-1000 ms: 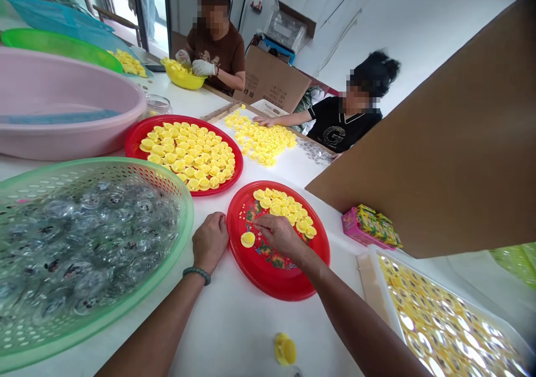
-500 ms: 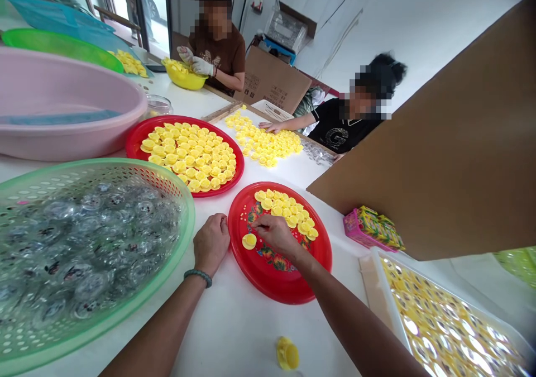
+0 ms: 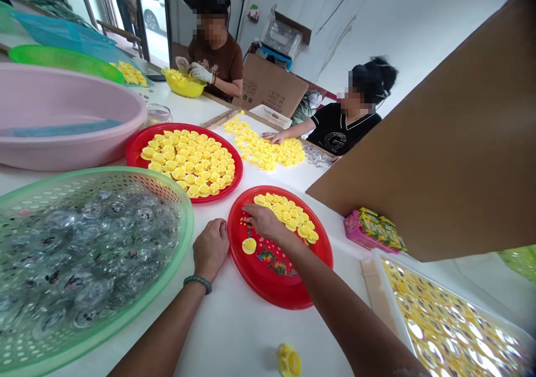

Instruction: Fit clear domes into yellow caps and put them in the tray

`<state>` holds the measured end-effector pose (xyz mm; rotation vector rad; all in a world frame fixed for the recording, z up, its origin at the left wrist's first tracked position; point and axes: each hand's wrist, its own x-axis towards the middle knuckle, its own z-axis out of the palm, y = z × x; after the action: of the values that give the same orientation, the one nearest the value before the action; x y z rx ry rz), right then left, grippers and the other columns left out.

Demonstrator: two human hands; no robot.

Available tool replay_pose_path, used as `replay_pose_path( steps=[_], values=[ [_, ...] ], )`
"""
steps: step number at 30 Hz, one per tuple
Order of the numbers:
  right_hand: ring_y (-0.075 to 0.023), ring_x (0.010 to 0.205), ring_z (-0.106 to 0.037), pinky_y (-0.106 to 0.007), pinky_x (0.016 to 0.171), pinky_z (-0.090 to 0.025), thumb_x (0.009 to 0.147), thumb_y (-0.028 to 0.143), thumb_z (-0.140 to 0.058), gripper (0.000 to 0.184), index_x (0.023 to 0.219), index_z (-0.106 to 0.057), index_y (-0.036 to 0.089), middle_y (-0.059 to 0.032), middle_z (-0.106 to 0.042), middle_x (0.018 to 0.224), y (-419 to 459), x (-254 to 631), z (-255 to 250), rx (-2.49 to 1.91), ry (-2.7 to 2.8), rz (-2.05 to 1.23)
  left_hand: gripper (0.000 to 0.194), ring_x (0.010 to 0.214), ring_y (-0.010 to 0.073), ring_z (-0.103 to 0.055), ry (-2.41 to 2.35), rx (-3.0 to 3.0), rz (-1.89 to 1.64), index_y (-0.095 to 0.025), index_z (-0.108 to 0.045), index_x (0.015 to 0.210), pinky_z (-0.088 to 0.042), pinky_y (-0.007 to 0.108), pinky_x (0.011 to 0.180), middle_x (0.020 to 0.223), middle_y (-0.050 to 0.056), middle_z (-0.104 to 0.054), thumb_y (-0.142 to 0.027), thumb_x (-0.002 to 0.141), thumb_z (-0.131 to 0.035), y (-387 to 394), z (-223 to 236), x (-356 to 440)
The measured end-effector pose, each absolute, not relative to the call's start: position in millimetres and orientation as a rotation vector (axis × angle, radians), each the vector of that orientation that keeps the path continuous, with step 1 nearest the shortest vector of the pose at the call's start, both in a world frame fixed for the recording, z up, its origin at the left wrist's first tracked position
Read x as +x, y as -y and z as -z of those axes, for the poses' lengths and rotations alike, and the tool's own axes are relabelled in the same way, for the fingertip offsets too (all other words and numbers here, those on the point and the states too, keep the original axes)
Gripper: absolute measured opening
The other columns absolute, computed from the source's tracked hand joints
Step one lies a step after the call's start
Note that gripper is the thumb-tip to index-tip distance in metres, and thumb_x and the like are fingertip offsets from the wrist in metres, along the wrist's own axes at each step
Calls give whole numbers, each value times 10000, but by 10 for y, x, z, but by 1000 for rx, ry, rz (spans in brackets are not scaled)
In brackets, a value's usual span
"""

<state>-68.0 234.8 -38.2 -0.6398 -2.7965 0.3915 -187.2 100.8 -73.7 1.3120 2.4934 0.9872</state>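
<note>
My left hand [image 3: 210,247], a bracelet on its wrist, rests with curled fingers against the left rim of a red round tray [image 3: 268,290]. Whatever its fingers enclose is hidden. Over the upper left of that tray, my right hand [image 3: 263,222] reaches down with its fingers somewhat apart, close to small pale beads [image 3: 243,219]. One yellow hat-shaped piece [image 3: 249,246] lies alone on the tray, just below my right hand. More yellow hat-shaped pieces [image 3: 288,209] are clustered along the tray's far right side. Another yellow piece [image 3: 290,360] sits on the table near me.
At left stand a green basket [image 3: 188,215] of clear-wrapped items, a pink basin [image 3: 75,153] and another red tray [image 3: 132,148] of yellow pieces. A cardboard sheet [image 3: 439,142], a pink basket [image 3: 355,237] and a white tray [image 3: 377,287] are at right. Two people [image 3: 218,58] [image 3: 343,125] sit across.
My right hand has shifted up and left over the tray, from above the lone yellow piece to the beads, and its fingers have spread. My left hand stays by the rim.
</note>
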Motion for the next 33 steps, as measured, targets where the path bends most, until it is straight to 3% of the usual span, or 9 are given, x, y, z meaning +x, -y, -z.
replay_pose_path(
  steps=[4,10,21,28,33],
  values=[
    [-202,1028,-588,-291,903,-455,822,184,-582,280,1094,-638,149,-95,-647,1117,-2378,-728,537,-603,2818,-404,182,756,179,-593,-2504,1324,-977,-231,-550,924,-347,288,598,934,12,-648,-232,904,-369,-1020,745,-1863],
    [-164,925,-607,-253,851,-462,808,34,-480,300,936,-702,188,-56,-684,993,-2315,-714,603,-573,2861,-419,198,766,180,-596,-2516,1308,-953,-227,-553,930,-356,291,605,940,17,-651,-235,910,-355,-1018,724,-1864],
    [-136,694,-591,-224,662,-460,747,63,-545,175,766,-690,160,-28,-668,746,-2260,-650,456,-752,2693,-461,216,792,182,-603,-2494,1300,-929,-219,-564,944,-381,284,618,972,32,-651,-227,911,-351,-1015,689,-1862],
    [-149,753,-617,-243,688,-475,816,136,-546,167,849,-702,186,-33,-686,836,-1939,-343,172,-665,2605,-755,204,796,184,-597,-2480,1289,-956,-226,-561,953,-373,285,622,976,30,-647,-241,903,-364,-997,687,-1861],
    [-147,732,-619,-245,681,-475,845,176,-558,158,838,-715,185,-47,-688,842,-1814,-254,161,-635,2692,-772,205,799,183,-594,-2483,1293,-968,-225,-558,949,-367,284,624,978,25,-646,-238,902,-359,-997,685,-1859]
  ],
)
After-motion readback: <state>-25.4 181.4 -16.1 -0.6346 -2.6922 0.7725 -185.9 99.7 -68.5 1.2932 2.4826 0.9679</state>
